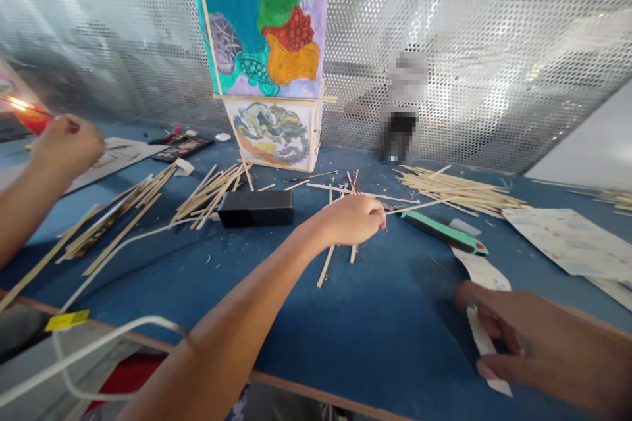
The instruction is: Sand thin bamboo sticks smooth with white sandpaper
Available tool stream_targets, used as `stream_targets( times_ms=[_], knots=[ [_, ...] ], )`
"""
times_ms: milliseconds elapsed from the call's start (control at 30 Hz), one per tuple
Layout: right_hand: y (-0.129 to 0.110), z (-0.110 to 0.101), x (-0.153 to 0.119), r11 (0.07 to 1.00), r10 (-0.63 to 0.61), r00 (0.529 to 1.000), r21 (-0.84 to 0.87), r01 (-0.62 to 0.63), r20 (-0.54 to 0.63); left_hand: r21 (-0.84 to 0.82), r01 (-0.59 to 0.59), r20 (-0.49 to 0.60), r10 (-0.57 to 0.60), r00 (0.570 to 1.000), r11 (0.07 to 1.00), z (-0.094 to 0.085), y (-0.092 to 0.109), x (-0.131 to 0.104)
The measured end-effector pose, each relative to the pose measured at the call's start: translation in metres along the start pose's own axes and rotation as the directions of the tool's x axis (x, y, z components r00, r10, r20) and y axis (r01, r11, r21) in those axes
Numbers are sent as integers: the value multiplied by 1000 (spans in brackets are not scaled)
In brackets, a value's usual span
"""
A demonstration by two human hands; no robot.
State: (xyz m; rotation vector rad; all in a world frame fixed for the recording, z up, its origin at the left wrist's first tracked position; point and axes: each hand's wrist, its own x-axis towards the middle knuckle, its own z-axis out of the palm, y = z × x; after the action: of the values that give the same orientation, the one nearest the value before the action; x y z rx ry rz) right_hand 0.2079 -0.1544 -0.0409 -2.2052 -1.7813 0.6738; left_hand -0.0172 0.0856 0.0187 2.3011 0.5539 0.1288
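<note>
My left hand (353, 218) is closed low over the table, its fingers pinched at the near end of a thin wooden stick (415, 206) that points right. Beneath and around this hand lie crossed wooden sticks (324, 268); where they meet is hidden by it. At the lower right my right hand (538, 342), somewhat blurred, pinches a narrow white paper strip (478, 335) between thumb and fingers. Just beyond it lies another curling piece of white paper (486, 270). A green and black box cutter (442, 233) rests between the two hands.
A black box (255, 208) sits left of my left arm. Behind it stands a stick-framed paper lantern (274, 135) with painted panels. Loose sticks (459, 189) lie in piles. A white cable (118, 247) crosses the table edge. At left, another person's hand (69, 148) is near a flame.
</note>
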Motion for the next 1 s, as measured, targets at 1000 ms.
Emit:
stream_targets(
  times_ms=[1000],
  knots=[
    [16, -21, -10, 992, -121, 952, -15, 122, -281, 13, -33, -38, 34, 999, 999, 2, -3, -6]
  ],
)
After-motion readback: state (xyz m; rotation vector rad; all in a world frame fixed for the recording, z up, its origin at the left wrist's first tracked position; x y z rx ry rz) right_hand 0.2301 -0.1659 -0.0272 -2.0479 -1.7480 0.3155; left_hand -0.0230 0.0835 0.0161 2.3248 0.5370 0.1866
